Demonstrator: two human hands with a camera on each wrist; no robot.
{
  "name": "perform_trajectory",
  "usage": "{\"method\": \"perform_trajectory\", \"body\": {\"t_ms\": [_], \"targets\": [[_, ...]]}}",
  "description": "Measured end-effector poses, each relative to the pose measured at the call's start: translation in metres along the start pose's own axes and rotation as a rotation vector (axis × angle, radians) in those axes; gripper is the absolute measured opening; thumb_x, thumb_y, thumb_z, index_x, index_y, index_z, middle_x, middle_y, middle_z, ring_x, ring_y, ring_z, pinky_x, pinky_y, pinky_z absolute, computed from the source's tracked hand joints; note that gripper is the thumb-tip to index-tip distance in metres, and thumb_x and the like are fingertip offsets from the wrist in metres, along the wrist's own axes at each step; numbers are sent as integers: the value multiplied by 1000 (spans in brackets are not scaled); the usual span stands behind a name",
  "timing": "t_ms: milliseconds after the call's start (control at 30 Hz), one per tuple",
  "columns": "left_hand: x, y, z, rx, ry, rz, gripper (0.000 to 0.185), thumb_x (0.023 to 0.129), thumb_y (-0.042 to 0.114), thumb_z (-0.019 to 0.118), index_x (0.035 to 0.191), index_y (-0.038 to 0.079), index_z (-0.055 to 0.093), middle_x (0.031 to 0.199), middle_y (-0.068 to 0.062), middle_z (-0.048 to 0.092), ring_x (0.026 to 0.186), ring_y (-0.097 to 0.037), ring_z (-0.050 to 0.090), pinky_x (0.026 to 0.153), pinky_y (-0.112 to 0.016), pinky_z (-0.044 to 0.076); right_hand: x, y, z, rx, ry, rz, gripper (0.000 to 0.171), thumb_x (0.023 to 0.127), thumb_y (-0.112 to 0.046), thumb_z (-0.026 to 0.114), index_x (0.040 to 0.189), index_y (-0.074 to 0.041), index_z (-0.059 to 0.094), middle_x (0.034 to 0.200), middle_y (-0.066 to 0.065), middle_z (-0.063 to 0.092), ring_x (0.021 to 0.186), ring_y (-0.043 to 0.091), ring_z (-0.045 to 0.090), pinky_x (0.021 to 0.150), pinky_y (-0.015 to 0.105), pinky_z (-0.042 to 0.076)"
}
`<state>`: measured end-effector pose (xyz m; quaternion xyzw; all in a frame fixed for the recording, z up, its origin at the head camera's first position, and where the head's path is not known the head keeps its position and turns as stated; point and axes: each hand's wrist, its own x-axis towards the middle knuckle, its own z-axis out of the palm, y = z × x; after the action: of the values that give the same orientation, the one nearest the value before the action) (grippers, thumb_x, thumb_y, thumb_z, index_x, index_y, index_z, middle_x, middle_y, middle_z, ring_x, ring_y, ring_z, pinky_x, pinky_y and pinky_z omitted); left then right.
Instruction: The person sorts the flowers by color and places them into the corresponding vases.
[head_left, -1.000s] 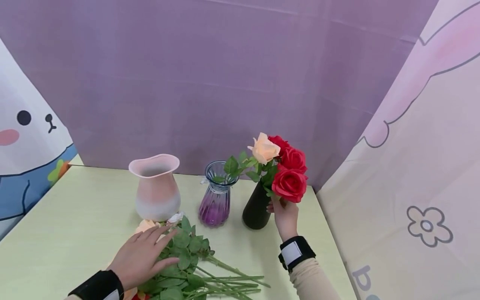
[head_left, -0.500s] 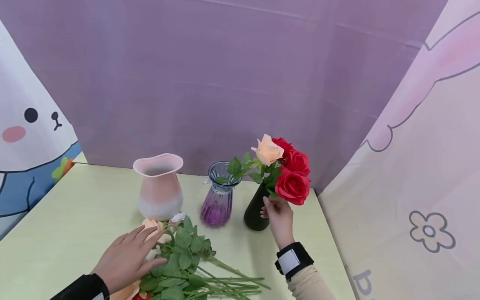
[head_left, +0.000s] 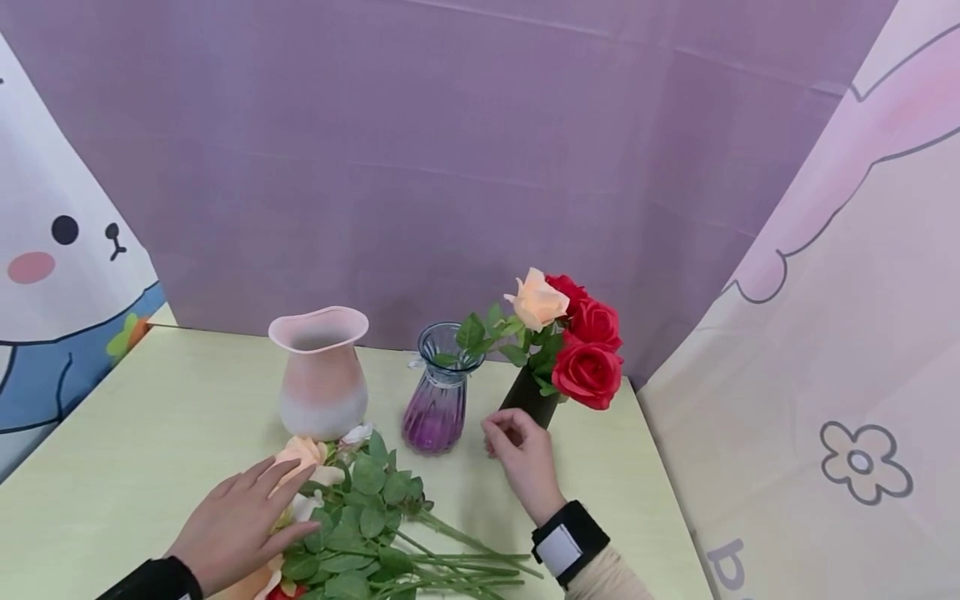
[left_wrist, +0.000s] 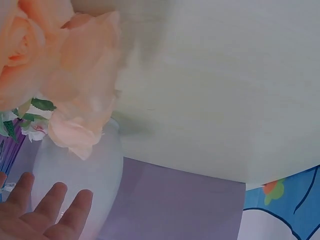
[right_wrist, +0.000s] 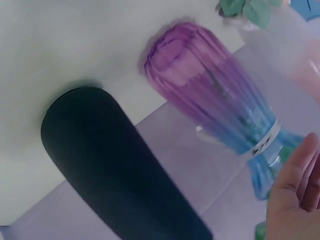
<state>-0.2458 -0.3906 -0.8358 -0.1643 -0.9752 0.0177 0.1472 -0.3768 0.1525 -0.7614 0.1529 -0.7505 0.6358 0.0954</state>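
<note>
My left hand (head_left: 238, 523) lies with spread, fairly straight fingers over the pile of roses. Beneath and beside it are peach rose heads (left_wrist: 22, 47), with leafy green stems (head_left: 450, 565) pointing right. My right hand (head_left: 525, 458) is in front of the black vase (head_left: 529, 397), its fingers loosely bent and nothing in them. That vase bears red roses (head_left: 587, 375) and one peach rose (head_left: 537, 300), whose leafy sprig reaches over the glass vase's mouth. In the right wrist view, the black vase (right_wrist: 115, 160) stands apart from the fingers, which overlap the neck of the purple-blue glass vase (right_wrist: 200, 75).
A pink and white vase (head_left: 321, 383) with a wavy rim stands behind the rose pile. The pale table (head_left: 150, 433) meets a purple cloth backdrop (head_left: 420, 167) at the rear. Printed cartoon panels flank it on both sides.
My right hand has come away from under the red roses, moving left and toward me. My left hand has slid slightly left and down over the pile.
</note>
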Motion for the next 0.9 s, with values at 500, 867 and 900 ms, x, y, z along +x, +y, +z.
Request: {"method": "perform_trajectory", "body": {"t_ms": [500, 867, 900], "targets": [[-26, -13, 17, 24, -37, -37, 94, 75, 93, 37, 155, 50, 15, 165, 22, 8, 156, -23, 8, 121, -64, 3, -62, -117, 55, -183, -280, -92, 15, 93, -36, 70, 107, -34, 70, 92, -5, 72, 71, 11, 67, 56, 24, 57], [-47, -23, 29, 13, -6, -47, 93, 72, 94, 41, 153, 52, 21, 160, 28, 16, 144, -23, 34, 104, -71, 35, -107, -115, 87, -290, -469, -136, 14, 94, -41, 67, 108, -44, 68, 96, -15, 70, 80, -2, 64, 64, 15, 56], [-49, -24, 29, 9, -1, -45, 94, 72, 94, 41, 153, 52, 21, 160, 28, 16, 144, -23, 34, 102, -71, 36, -111, -111, 90, -296, -485, -148, 15, 95, -40, 67, 109, -44, 67, 96, -15, 69, 80, -4, 64, 64, 14, 56]]}}
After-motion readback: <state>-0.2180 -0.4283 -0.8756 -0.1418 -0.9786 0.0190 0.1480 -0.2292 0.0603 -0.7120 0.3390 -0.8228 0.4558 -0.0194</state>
